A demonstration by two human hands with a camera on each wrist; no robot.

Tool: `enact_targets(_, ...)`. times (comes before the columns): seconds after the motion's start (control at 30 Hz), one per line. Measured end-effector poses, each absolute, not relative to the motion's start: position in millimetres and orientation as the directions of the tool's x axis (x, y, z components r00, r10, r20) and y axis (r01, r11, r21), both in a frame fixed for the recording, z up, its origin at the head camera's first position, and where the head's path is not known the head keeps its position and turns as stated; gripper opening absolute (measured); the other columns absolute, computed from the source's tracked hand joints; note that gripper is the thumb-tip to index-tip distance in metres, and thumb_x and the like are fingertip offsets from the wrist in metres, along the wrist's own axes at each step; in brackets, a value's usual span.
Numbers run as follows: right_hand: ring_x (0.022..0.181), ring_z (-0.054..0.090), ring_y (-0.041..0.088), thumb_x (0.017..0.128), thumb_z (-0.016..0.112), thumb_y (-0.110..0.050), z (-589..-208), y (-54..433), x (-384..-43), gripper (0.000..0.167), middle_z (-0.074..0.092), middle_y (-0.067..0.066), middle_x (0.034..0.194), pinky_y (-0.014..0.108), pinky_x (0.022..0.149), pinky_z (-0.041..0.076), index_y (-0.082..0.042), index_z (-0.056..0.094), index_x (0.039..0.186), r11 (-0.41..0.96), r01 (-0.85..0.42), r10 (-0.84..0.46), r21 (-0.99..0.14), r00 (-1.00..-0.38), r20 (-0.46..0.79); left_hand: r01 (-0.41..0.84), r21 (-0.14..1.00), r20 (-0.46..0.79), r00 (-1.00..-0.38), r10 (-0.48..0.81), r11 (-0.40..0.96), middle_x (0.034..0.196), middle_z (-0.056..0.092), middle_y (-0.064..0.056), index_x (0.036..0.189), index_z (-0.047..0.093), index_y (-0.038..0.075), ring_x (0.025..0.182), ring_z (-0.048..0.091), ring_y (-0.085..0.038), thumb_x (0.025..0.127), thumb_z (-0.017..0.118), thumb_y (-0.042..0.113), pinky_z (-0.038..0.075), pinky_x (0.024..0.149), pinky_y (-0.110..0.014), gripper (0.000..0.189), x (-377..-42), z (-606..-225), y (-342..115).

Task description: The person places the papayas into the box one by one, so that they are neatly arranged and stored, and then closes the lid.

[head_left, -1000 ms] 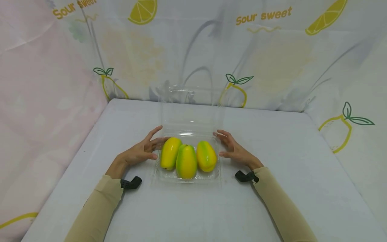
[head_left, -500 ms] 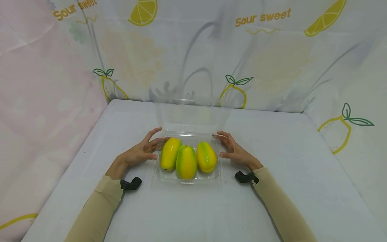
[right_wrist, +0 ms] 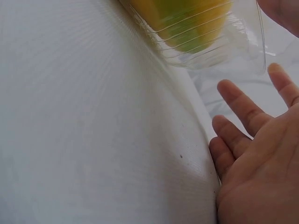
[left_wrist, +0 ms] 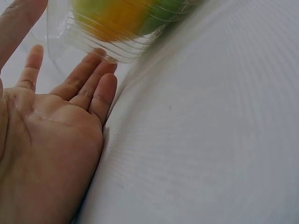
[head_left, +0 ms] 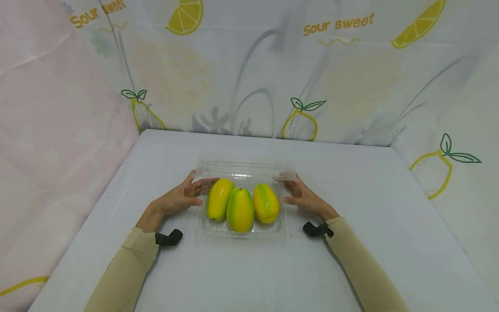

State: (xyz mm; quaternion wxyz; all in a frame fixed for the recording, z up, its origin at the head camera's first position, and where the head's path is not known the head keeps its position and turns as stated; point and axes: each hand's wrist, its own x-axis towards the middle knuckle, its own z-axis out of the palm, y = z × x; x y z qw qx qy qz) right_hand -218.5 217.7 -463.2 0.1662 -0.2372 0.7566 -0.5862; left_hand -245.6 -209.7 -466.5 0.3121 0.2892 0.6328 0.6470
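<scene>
A clear plastic clamshell box (head_left: pixel 241 234) stands on the white table, holding three glossy yellow-green fruits (head_left: pixel 240 210) shaped like mangoes or papayas. Its hinged lid (head_left: pixel 245 170) leans forward from the far side, seen nearly edge-on, its rim overlapping the fingers in the head view. At the box's left side is my left hand (head_left: pixel 177 198), fingers spread and relaxed; in the left wrist view its fingertips (left_wrist: pixel 96 53) are right at the ribbed wall. On the opposite side my right hand (head_left: pixel 306 197) has loosely bent fingers pointing toward the box. Neither hand grips anything.
The white table (head_left: pixel 249 277) reaches back to a printed cloth (head_left: pixel 249 56) with lemon drawings. More cloth (head_left: pixel 58 130) hangs along the left side. Black wrist devices (head_left: pixel 169 237) stick out at the sleeves.
The lid has swung from upright to leaning forward, its free edge coming down and closer. Both hands stay almost still beside the box, and the fruits have not moved.
</scene>
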Motion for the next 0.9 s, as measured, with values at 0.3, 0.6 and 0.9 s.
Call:
enact_targets(0.3,0.140,0.035,0.025,0.092,0.060,0.000,-464.4,219.3,-219.7,0.046,0.042,0.028,0.141,0.028,0.117,0.023,-0.003,0.029,0.127,0.070,-0.218,-0.582,-0.973,-0.801,0.138,-0.051,0.993,0.054,-0.629,0.776,-0.110,0.149,0.038,-0.004,0.135,0.025,0.023,0.133,0.042,-0.007,0.093,0.057,-0.006,0.039,0.105,-0.019,0.060,-248.4,-470.4,-210.4)
enact_targets(0.6,0.132,0.041,0.012,0.093,0.063,-0.008,-464.9,220.4,-221.0,0.044,0.049,0.016,0.136,0.018,0.109,0.028,-0.009,0.032,0.123,0.045,-0.191,-0.587,-0.981,-0.800,0.128,-0.127,0.986,0.008,-0.623,0.782,-0.112,0.149,0.037,-0.001,0.138,0.025,0.024,0.137,0.032,-0.010,0.104,0.032,0.003,0.017,0.118,-0.032,0.041,-247.7,-468.1,-210.7)
enact_targets(0.9,0.134,0.037,0.015,0.092,0.061,-0.005,-462.7,219.8,-220.5,0.045,0.043,0.030,0.140,0.056,0.117,0.010,-0.010,0.031,0.125,0.080,-0.159,-0.585,-0.984,-0.807,0.083,-0.169,0.962,0.085,-0.556,0.827,-0.213,0.152,0.034,-0.001,0.138,0.023,0.024,0.135,0.037,-0.010,0.108,0.007,0.025,0.031,0.110,-0.021,0.035,-245.5,-464.6,-210.1)
